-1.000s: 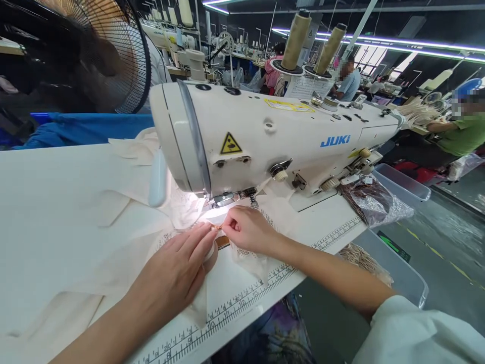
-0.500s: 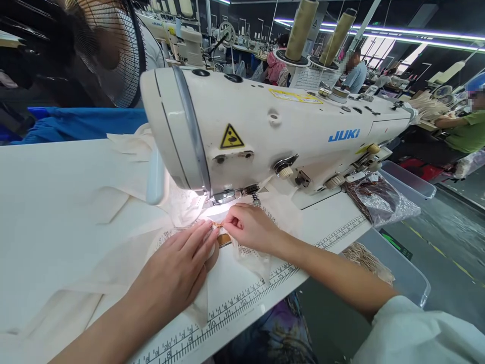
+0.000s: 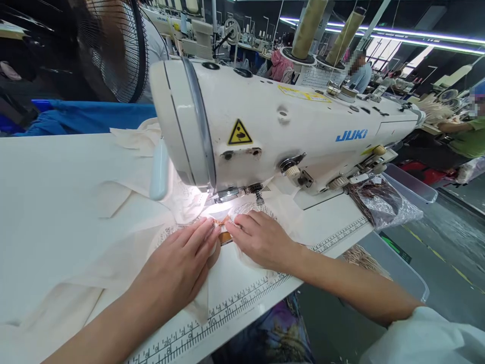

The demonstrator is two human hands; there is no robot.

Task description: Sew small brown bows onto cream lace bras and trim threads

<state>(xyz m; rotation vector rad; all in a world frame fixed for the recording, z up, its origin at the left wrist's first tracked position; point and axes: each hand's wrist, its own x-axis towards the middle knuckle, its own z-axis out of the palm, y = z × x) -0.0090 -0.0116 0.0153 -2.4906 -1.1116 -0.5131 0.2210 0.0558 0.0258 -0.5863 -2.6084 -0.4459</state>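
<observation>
Cream lace-trimmed fabric (image 3: 162, 234) lies at the near side of the JUKI sewing machine (image 3: 303, 114). The left hand (image 3: 176, 265) rests on it with fingers extended, though whether it grips I cannot tell; the right hand (image 3: 265, 241), fingers curled, pinches it just right of an orange strip (image 3: 221, 222)

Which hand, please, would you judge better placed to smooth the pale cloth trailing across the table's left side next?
Probably the left hand: it lies closer to that pale cloth, on the same side, while the right hand is farther across and would have to reach past the left one.
</observation>
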